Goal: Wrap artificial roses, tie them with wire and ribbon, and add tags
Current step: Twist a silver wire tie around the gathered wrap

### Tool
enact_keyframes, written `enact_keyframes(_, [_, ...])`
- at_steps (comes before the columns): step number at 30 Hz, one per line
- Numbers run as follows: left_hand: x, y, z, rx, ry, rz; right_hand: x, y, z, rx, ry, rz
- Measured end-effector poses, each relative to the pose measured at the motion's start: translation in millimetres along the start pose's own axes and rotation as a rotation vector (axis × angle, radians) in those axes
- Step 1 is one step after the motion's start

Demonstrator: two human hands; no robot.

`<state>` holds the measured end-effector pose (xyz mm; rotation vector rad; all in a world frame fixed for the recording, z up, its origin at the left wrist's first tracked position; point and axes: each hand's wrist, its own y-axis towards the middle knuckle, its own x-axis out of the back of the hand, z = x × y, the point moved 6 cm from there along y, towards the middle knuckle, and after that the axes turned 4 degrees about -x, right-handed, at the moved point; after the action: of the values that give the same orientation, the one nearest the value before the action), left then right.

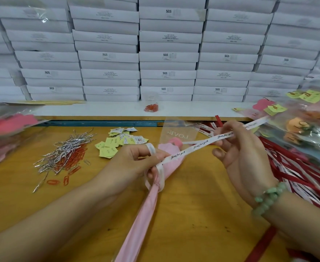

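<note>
1. Midway along the yellow worktop (193, 214), a pink wrapped rose (146, 214) slants toward the viewer, its clear sleeve (178, 133), printed "LOVE", at the far end.
2. Left hand (136, 163): its grip is closed round the wrap's narrow neck, with a white ribbon (198, 145) looped over the forefinger and round the wrap.
3. Right hand (242, 148), a green bead bracelet (268, 197) at the wrist: its grip pinches the ribbon, printed "Just for you", which runs taut between both hands.
4. Silver wire ties (66, 148), red paper clips (74, 161) and yellow tags (113, 144) lie left of the hands; red ribbons (291, 167) pile up at right.
5. White boxes (166, 57) stand stacked behind.
</note>
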<state>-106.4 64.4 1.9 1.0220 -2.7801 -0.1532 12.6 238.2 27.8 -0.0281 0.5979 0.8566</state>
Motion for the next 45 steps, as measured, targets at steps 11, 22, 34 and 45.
enact_keyframes(11, [5,-1,-3,-0.06,-0.034,-0.063,-45,-47,-34,-0.256,-0.467,0.999])
enact_keyframes(22, [-12,-7,-20,-0.193,0.104,0.046,-28,-28,-49,-0.117,-0.672,0.649])
enact_keyframes(34, [-18,-10,-28,-0.295,0.163,0.089,-28,-29,-46,-0.054,-0.629,0.585])
enact_keyframes(45, [-12,-13,-36,-0.395,0.296,-0.054,-32,-32,-49,-0.174,-0.521,0.671])
